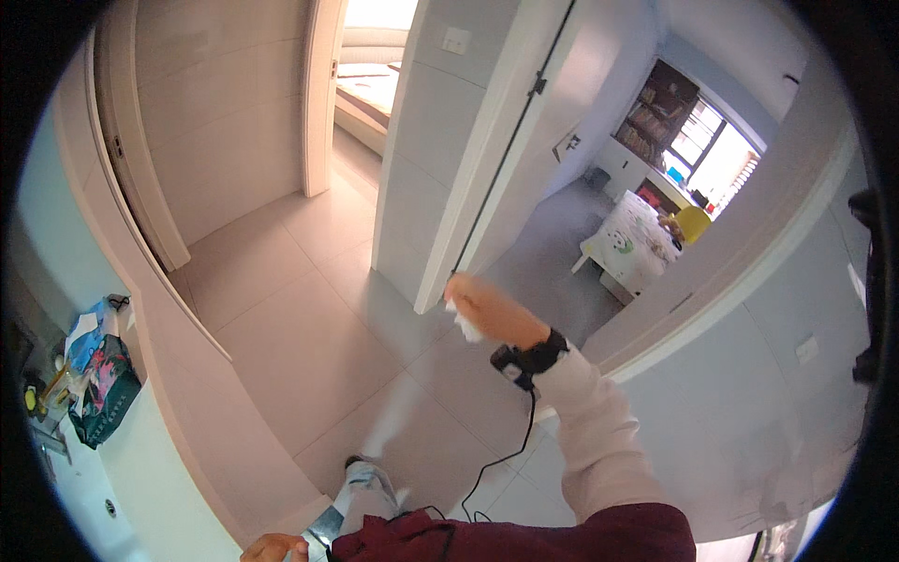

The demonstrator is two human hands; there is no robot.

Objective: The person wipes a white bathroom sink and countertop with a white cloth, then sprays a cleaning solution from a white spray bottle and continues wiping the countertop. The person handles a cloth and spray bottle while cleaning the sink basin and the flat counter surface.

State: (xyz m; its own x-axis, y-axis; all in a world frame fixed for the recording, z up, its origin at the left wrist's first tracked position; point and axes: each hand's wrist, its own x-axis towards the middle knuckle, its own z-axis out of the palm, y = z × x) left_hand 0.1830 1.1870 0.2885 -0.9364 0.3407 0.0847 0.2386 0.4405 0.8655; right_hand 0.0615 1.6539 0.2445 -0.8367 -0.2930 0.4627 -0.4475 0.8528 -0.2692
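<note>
My right hand reaches forward over the hallway floor, blurred, with its fingers closed on a crumpled white cloth or tissue. Around that wrist a black strap carries a small dark device, and a black cable hangs from it. Beyond the hand is the foot of a white door frame; whether they touch is unclear. At the bottom edge, my left hand is partly cut off with its fingers bent, and I cannot tell whether it holds anything.
An open white door leads to a room with a table and a yellow chair. Another doorway shows a bed. To the left, a bag lies beside a washbasin. Pale tiles cover the floor.
</note>
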